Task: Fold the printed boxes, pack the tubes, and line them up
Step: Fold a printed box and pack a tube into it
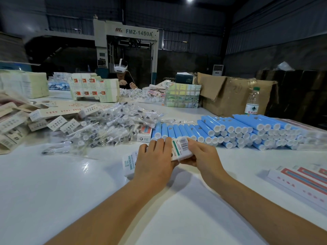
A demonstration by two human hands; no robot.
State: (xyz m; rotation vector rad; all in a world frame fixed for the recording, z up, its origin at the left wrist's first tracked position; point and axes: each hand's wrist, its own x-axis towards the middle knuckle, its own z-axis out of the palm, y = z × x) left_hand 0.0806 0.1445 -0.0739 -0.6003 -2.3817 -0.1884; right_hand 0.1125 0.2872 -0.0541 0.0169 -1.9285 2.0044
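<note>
- printed box (182, 149) held over the white tabletop (53, 200), just in front of the row of blue tubes (230, 131); barcode side faces up, box tilted
- left hand (154, 160) lies over the left half of the box, back of hand up, fingers curled down over its far edge, gripping it
- right hand (203, 154) grips the right end of the box, fingers wrapped under it, thumb on the barcode end
- left end of the box with green lettering sticks out past the left hand, near the tabletop; cannot tell if it touches
- blue tubes with white caps lie side by side and stacked, caps toward the camera, running from behind the box off to the right
- small upright carton (144, 134) stands just left of the tubes
- pile of clear plastic packets (109, 124) left of the tubes, spread wide
- loose flat boxes (53, 121) further left of the packets
- finished boxes with red stripes (304, 183) lie lined up right of the box, near the tabletop edge
- water bottle (252, 101) stands behind the tubes, next to a brown cardboard carton (235, 92)
- another person (123, 76) with a white headset sits far behind the tubes
- grey machine (127, 43) behind that person
</note>
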